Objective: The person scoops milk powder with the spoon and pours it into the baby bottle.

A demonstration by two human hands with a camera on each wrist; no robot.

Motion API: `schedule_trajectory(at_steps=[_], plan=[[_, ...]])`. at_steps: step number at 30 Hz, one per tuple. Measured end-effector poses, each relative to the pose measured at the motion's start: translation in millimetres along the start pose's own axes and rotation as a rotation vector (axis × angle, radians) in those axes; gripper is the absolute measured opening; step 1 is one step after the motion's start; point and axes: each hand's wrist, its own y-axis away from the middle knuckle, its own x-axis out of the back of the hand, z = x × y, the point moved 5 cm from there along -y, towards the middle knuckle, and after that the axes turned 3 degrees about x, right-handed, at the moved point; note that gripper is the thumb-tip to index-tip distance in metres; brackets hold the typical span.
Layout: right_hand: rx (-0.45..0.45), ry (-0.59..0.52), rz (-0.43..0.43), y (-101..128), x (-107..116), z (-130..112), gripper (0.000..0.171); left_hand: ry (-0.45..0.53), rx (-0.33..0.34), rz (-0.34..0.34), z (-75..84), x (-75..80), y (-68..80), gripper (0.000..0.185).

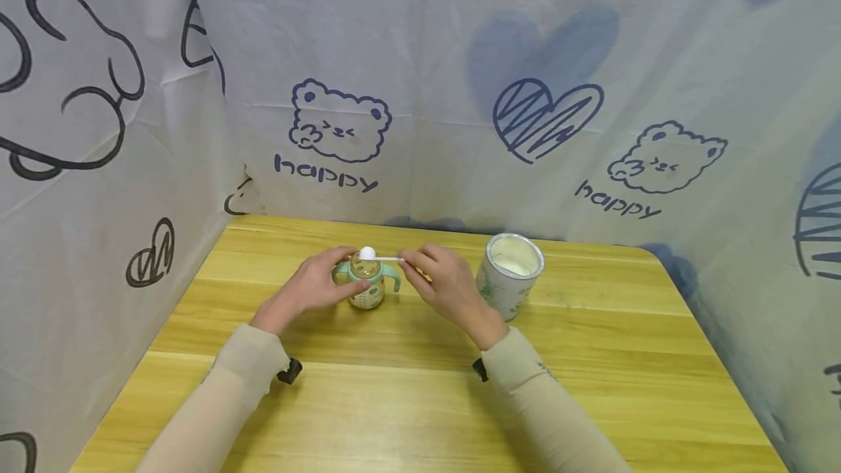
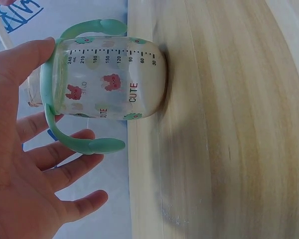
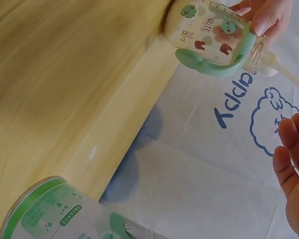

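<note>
A clear baby bottle (image 1: 366, 298) with a mint-green collar and two handles stands upright on the table, its lid off. Printed marks run up its side in the left wrist view, and pale contents fill the bottom of the bottle (image 2: 147, 84). My left hand (image 1: 314, 285) holds it near the collar with thumb and forefinger, the other fingers spread behind a handle. From the right, my right hand (image 1: 452, 289) pinches the thin handle of a white measuring scoop (image 1: 368, 253). Heaped with white powder, the scoop's bowl is right at the bottle's mouth.
An open formula can (image 1: 506, 298) with pale powder inside stands just right of my right hand; its green-banded base (image 3: 30, 199) shows in the right wrist view. The wooden table (image 1: 394, 414) ends against a printed cloth (image 1: 427, 108) at the back and sides.
</note>
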Motion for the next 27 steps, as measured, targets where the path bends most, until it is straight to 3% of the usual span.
schedule_trajectory(at_steps=[16, 27], plan=[[0.065, 0.008, 0.042, -4.4, -3.1, -2.5, 0.011, 0.0, -0.01, 0.005, -1.9, 0.1, -1.6, 0.081], [-0.004, -0.098, 0.076, -6.4, -3.4, -2.2, 0.008, 0.007, -0.007, -0.004, -1.8, 0.0, -2.1, 0.079]])
